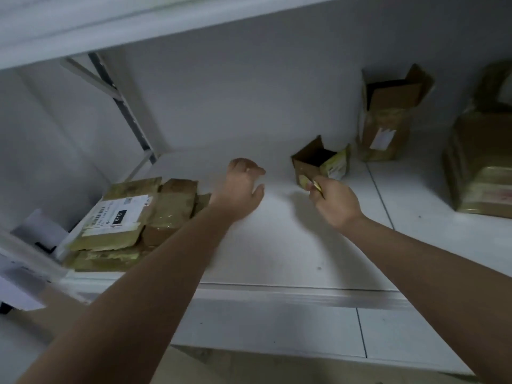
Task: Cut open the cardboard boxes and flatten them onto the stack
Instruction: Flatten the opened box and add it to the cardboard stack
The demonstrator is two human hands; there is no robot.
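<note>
Both forearms reach over the shelf (277,245). The flattened stack (130,223) lies left; the small open box (318,164) stands ahead. Left hand (243,187), relaxed and empty, should steady that box; right hand (332,200) pinches a cutter (315,185).

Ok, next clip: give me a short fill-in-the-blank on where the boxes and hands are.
1. The stack of flattened boxes lies at the ____ end of the shelf.
2. The cutter is held in the ____ hand.
3. The small open box stands just beyond the right hand; the left hand holds ____.
4. The tall open box stands against the back ____.

Missing words: left; right; nothing; wall
</note>
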